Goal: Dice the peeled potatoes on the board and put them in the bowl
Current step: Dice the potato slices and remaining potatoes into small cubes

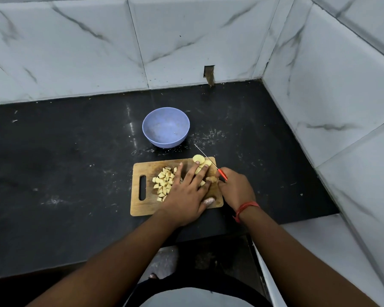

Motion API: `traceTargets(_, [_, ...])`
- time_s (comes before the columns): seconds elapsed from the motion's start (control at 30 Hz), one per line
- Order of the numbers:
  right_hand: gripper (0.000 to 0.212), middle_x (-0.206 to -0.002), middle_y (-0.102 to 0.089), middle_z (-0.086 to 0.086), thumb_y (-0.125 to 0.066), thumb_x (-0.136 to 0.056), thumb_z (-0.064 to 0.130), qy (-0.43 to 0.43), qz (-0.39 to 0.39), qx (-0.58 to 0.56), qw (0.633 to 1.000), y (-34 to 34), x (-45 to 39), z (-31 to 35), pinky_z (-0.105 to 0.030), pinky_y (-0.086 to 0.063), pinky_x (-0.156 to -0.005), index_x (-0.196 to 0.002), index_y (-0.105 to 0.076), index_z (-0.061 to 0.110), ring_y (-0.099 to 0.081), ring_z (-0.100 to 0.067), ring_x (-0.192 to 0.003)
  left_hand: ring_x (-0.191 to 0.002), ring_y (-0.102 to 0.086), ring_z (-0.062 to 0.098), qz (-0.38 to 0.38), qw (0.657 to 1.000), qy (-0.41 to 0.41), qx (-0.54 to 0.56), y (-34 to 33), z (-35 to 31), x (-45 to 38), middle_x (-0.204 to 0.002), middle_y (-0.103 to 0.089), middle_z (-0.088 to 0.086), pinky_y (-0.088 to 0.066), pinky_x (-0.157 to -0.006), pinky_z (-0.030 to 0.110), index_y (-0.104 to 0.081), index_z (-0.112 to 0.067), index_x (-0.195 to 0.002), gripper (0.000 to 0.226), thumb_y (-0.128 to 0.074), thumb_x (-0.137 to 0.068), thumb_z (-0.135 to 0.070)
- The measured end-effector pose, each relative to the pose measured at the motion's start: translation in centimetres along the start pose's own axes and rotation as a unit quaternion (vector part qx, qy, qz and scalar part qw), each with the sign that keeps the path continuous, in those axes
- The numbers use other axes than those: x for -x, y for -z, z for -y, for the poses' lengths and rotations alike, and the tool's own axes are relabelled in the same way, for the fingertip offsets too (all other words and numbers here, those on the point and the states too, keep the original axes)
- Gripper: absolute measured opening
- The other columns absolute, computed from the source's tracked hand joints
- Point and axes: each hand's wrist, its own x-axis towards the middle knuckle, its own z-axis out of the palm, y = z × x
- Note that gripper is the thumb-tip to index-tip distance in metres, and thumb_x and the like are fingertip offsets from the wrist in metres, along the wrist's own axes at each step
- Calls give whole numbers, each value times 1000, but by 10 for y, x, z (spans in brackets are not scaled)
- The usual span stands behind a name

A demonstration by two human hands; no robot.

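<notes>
While the bowl (165, 127) sits bare beyond both hands, nothing in it that can be seen, the cutting is well under way on the board (142, 208). The left hand (186, 191) lies flat, fingers straight and spread, pressing down on potato slices (205, 163) just under its fingertips. Right beside it the right hand (236, 189) is curled round the red handle of the knife (211, 161), and the thin blade runs away from that hand, angled up and to the left, over the far edge of the board toward the bowl. The blade's edge lies alongside the slices, close to the left fingertips; whether it is biting into potato right now cannot be told.

Now the score. To the left of the left hand, partly under its palm, there's a good heap of dice (163, 183), pale yellow cubes, all on the board. So a fair share looks done. Left to do, by my reckoning: the slices under the fingers want cutting down, and a rounded end piece (198, 158) sits just past the fingertips at the board's far edge, uncut. A small scrap (211, 179) lies between the two hands as well.

And then the second half hasn't started at all: not a cube in the bowl. I'd call it somewhere around the middle of the dicing, with the whole transfer to come.
</notes>
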Motion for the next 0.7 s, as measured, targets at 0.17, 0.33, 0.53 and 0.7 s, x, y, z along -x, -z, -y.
traceTargets(0.17, [11, -75, -64, 7, -56, -90, 22, 10, 1, 10, 1000, 2, -3, 2, -31, -51, -63, -89, -58, 33, -61, -14, -69, -154, -12, 37, -3, 1000, 5, 8, 1, 0, 0, -165, -24, 13, -10, -118, 68, -54, -22, -144, 60, -30, -103, -59])
traceTargets(0.33, [13, -75, -65, 6, -57, -89, 21, 5, 0, 4, 1000, 0, 0, 1, -32, -53, -66, -92, -59, 33, -62, -16, -71, -154, -11, 36, 1, 1000, 20, 8, 0, 0, 1, -165, -24, 12, -9, -118, 68, -56, -24, -141, 59, -29, -103, -59])
traceTargets(0.53, [17, -84, -67, 5, -60, -90, 25, 12, -5, -2, 1000, -2, 3, 1, -32, -53, -70, -106, -60, 33, -63, -17, -77, -154, -13, 35, 1, 999, 46, 10, -3, 1, 1, -165, -25, 11, -9, -118, 67, -55, -20, -143, 64, -29, -101, -61])
traceTargets(0.7, [4, -73, -63, 5, -59, -89, 25, 15, 7, 14, 1000, -2, 6, 0, -34, -52, -65, -86, -58, 27, -61, -16, -68, -153, -14, 35, 4, 999, 47, 9, -2, 1, -1, -165, -25, 11, -8, -119, 67, -56, -21, -142, 63, -30, -101, -61])
